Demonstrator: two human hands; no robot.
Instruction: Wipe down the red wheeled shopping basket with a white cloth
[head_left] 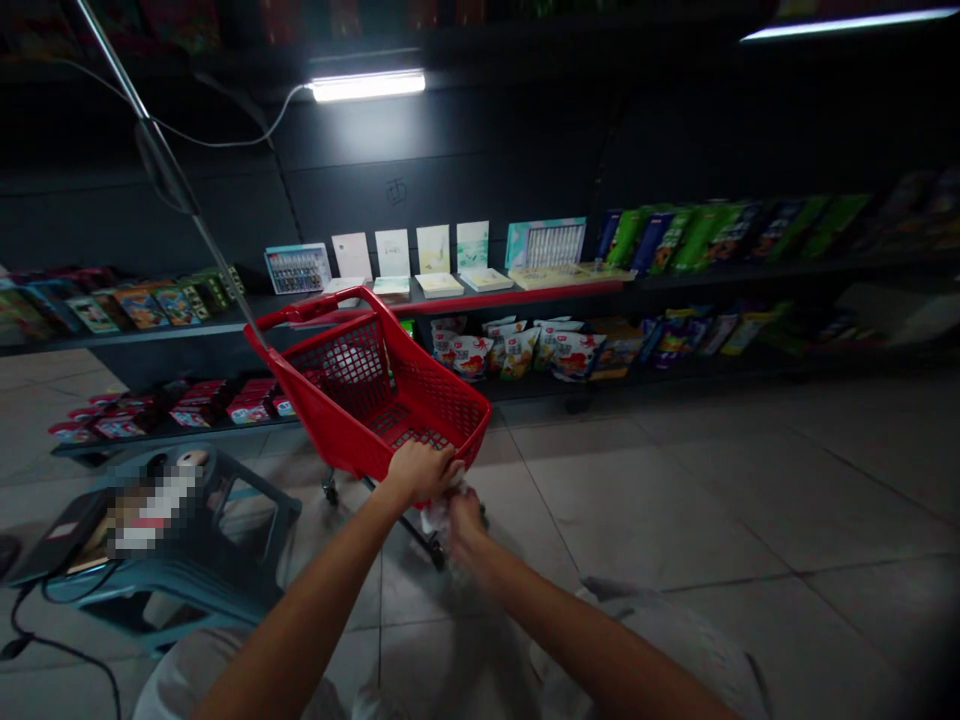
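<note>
A small red shopping cart (352, 385) on wheels is tipped toward me on the tiled floor. My left hand (420, 470) is closed over the cart's near rim. Just below it, my right hand (463, 520) is bunched around a white cloth or tissue (439, 515) pressed against the cart's outer side near the bottom. My right fingers are blurred by motion. The basket's inside looks bare where the mesh shows.
A dark shelf unit (525, 295) along the back holds cards, booklets, snack bags and boxes. A blue plastic stool (195, 540) with items on it stands at left, with a cable on the floor. A metal pole (172, 180) leans at upper left.
</note>
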